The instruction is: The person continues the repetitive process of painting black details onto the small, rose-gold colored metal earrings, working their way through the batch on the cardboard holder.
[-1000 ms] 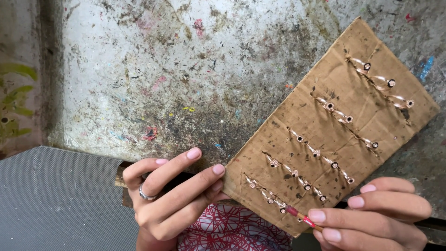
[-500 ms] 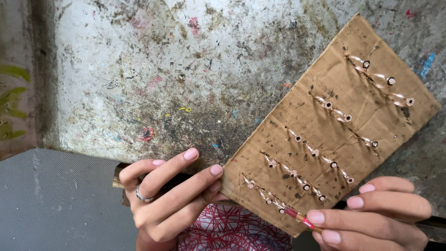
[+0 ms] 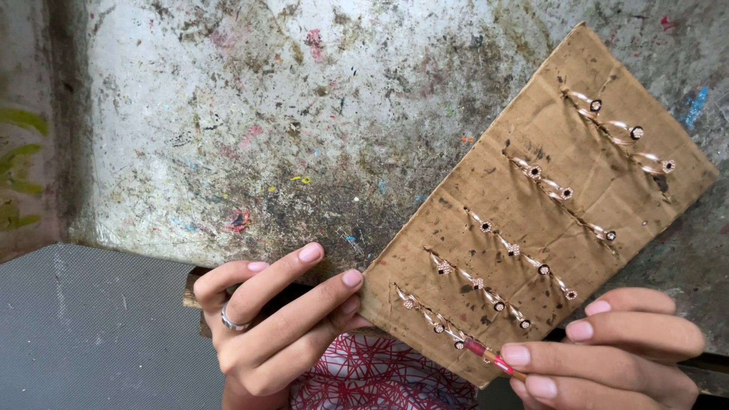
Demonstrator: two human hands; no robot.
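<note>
A brown cardboard card (image 3: 547, 205) tilts up to the right, carrying several rows of small rose-gold rings with round stones. My left hand (image 3: 277, 326), wearing a silver ring, holds the card's lower left edge between fingers and thumb. My right hand (image 3: 607, 353) is at the card's lower edge, pinching a thin red and gold stick (image 3: 493, 359) whose tip rests at the lowest row of rings (image 3: 433, 319).
A stained, paint-flecked grey slab (image 3: 304, 129) fills the background. A grey mesh-textured surface (image 3: 83, 334) lies at the lower left. Red-and-white patterned cloth (image 3: 372, 380) shows beneath my hands. Green leaves (image 3: 19, 175) sit at the left edge.
</note>
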